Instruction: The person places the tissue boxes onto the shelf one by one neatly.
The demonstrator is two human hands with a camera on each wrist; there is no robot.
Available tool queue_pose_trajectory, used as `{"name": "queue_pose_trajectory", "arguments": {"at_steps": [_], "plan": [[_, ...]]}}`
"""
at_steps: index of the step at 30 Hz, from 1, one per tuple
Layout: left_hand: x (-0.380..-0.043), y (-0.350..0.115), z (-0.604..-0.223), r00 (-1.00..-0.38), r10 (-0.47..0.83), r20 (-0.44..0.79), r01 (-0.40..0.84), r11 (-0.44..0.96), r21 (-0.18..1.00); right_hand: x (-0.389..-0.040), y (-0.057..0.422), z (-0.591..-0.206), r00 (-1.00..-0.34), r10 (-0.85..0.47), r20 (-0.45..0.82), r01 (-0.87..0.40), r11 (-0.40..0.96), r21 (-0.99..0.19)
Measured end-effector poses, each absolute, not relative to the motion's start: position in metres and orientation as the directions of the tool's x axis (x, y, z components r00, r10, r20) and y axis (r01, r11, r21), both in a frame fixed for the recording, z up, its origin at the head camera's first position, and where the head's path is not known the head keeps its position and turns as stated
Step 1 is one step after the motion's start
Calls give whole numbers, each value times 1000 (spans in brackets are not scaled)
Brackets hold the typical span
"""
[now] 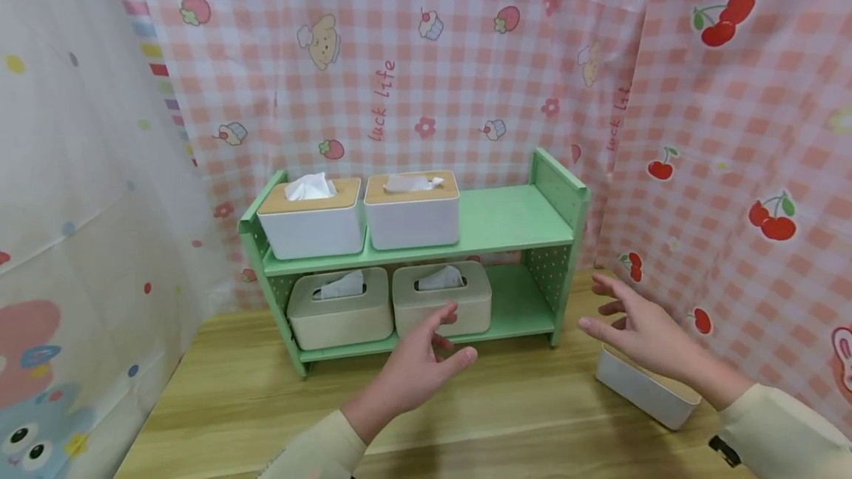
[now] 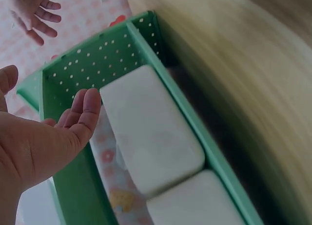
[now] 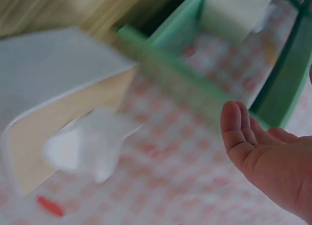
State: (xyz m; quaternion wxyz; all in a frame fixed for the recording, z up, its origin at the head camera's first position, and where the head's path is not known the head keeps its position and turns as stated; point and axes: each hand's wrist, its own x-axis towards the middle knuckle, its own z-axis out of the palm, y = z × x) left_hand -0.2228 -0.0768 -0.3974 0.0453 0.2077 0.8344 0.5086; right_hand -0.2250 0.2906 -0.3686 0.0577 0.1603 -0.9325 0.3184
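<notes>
In the head view my left hand (image 1: 418, 364) hovers before the green two-tier shelf (image 1: 512, 216), its fingers loosely bent and holding nothing. Behind it on the lower tier sits a beige tissue box (image 1: 474, 313), with another beige tissue box (image 1: 341, 322) to its left. Two white tissue boxes with wooden lids stand on the upper tier, one at the left (image 1: 311, 233) and one beside it (image 1: 413, 224). To the right, my empty right hand (image 1: 639, 324) is above a further white tissue box (image 1: 642, 389) on the table, partly covering it; tissue (image 3: 87, 144) pokes from its wooden lid.
The wooden table (image 1: 506, 420) carries the shelf and the lone box. A pink checked curtain (image 1: 426, 94) hangs behind and at the right, and a pale patterned curtain (image 1: 86, 168) at the left. The shelf's right side panel (image 1: 555, 265) stands between both hands' areas.
</notes>
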Motion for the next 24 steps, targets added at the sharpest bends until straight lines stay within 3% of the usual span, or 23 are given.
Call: {"name": "queue_pose_trajectory", "arguments": {"at_steps": [11,16,24], "plan": [[-218,-58,-419,-905,415,97,275,394,877,-235,374,-408,-986,-162,46,-162,836,-525],[-215,-58,-430,-906,420,56,247,418,874,-232,395,-434,-979,-200,44,-198,876,-440],[-217,-58,-457,-908,418,-18,216,505,835,-231,404,-461,-973,-221,65,-226,855,-466]]}}
